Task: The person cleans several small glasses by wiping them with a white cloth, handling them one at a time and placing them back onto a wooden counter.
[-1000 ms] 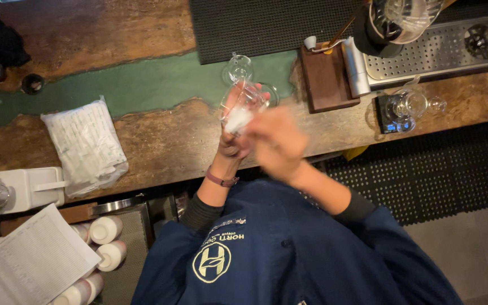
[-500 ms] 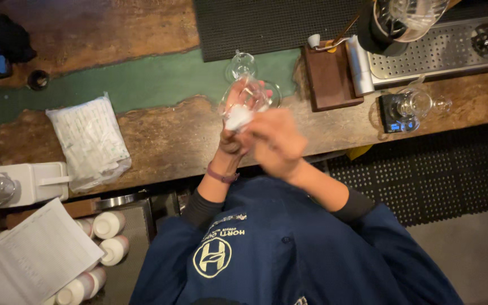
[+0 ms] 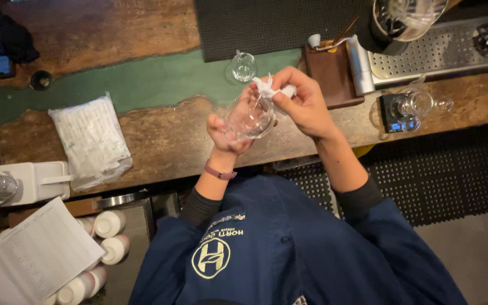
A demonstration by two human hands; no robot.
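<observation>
The left hand [image 3: 228, 131] is grasping a clear glass cup [image 3: 251, 116] over the wooden counter [image 3: 165, 141]; the right hand [image 3: 303, 101] is pinching a white cloth [image 3: 268, 87] at its rim. One white plastic-wrapped packet [image 3: 91, 138] is lying left. Four white bottles [image 3: 109, 223] are sitting below, beside one printed sheet [image 3: 32, 260].

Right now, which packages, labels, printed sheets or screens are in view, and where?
Clear plastic packet of white items: on the wooden counter, left of the hands.
Printed white sheet: bottom left, tilted, over white bottles.
Small black scale: counter right, under a glass vessel; any screen unreadable.
</observation>
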